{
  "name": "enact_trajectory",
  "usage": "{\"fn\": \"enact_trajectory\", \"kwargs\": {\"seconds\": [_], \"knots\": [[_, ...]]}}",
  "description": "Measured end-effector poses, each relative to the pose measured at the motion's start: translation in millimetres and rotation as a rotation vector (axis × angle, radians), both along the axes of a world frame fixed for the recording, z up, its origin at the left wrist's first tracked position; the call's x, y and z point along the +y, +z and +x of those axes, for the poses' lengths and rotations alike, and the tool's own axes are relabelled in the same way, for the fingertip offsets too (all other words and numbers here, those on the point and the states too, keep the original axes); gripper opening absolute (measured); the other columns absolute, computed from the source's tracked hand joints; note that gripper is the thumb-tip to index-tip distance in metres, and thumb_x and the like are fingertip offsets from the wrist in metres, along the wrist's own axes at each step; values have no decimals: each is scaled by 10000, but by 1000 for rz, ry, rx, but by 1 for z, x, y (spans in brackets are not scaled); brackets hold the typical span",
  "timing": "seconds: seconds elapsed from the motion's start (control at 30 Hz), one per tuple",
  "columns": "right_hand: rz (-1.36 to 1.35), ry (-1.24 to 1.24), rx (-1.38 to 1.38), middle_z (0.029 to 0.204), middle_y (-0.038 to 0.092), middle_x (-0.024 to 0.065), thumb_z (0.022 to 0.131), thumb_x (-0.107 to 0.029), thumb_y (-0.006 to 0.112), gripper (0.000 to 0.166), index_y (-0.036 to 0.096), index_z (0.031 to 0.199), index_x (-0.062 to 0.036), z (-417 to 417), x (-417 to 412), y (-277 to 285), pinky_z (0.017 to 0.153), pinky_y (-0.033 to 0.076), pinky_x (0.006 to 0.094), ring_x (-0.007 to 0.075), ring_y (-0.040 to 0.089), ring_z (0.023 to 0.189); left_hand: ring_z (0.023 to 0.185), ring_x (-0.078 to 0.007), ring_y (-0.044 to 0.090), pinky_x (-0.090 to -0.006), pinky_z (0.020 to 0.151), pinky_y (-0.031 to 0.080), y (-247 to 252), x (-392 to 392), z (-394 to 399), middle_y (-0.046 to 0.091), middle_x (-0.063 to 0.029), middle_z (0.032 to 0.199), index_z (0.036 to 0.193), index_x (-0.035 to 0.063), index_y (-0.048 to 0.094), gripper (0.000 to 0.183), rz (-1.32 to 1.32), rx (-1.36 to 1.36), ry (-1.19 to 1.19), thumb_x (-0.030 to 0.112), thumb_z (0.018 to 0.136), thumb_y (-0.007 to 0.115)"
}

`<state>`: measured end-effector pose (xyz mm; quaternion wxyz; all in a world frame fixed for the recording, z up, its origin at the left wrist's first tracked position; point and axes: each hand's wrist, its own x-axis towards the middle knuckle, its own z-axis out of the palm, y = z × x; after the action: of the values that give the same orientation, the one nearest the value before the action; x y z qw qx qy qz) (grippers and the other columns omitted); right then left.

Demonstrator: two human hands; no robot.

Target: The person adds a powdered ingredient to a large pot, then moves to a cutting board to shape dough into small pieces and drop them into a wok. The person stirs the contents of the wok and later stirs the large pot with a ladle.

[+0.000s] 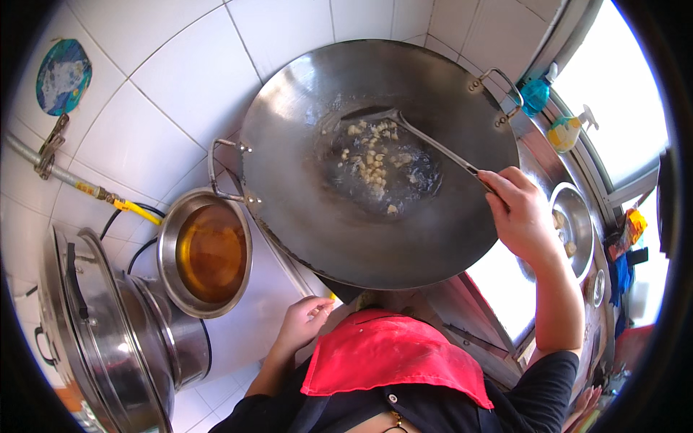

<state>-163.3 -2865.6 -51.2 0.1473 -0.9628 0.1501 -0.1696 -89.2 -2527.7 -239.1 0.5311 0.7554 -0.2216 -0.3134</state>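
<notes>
A large steel wok (303, 227) lies before me, tilted in the view, with small pale chopped pieces of food (373, 162) in bubbling oil at its bottom. My right hand (514, 208) grips the handle of a metal wok spatula or ladle (433, 142). Its head rests among the oil, at the far side of the food. Below the wok's near left rim is my left hand (307, 323), fingers curled. A small yellow thing (332, 296) shows at its fingertips; whether the hand holds it is unclear.
Left of the wok stands a steel bowl (165, 260) of amber liquid, beside a large lidded steel pot (124, 330). A gas pipe (76, 176) runs along the tiled wall. At right are spray bottles (535, 97), a metal bowl (582, 233) with food, and another person's hand (587, 403).
</notes>
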Motion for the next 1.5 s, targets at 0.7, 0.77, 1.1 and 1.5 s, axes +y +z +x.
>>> {"fn": "enact_trajectory", "kwargs": {"seconds": [0.7, 0.77, 1.1, 1.5], "knots": [[-27, -913, -1, 914, 543, 130, 732, -10, 475, 322, 559, 1037, -66, -277, 57, -198, 661, 471, 367, 307, 565, 768, 681, -96, 545, -225, 621, 442, 13, -75, -13, 604, -51, 811, 923, 16, 607, 164, -2, -51, -512, 119, 798, 581], [187, -965, 220, 908, 542, 130, 651, -10, 502, 483, 508, 1124, -107, -255, 40, -188, 655, 467, 400, 307, 556, 767, 758, -130, 572, -240, 684, 454, 13, -80, -18, 602, -80, 820, 908, -8, 606, 148, -62, 51, -518, 95, 808, 570], [61, -835, -165, 937, 508, 117, 716, -163, 594, 301, 568, 1009, -102, -266, -4, -222, 790, 429, 373, 287, 488, 910, 793, -142, 574, -249, 728, 451, 27, -126, -75, 608, -81, 825, 918, -29, 602, 153, 217, 77, -597, 7, 796, 518], [-136, -1626, -2, 1365, 156, 168, 480, -462, 764, 1042, 247, 1325, -141, -628, 6, -196, 1007, 188, 481, 396, 147, 1240, 716, -231, 601, -279, 643, 474, 60, -292, -290, 602, -132, 801, 865, -5, 605, 124, -217, -400, -1247, 13, 745, 575]]}}
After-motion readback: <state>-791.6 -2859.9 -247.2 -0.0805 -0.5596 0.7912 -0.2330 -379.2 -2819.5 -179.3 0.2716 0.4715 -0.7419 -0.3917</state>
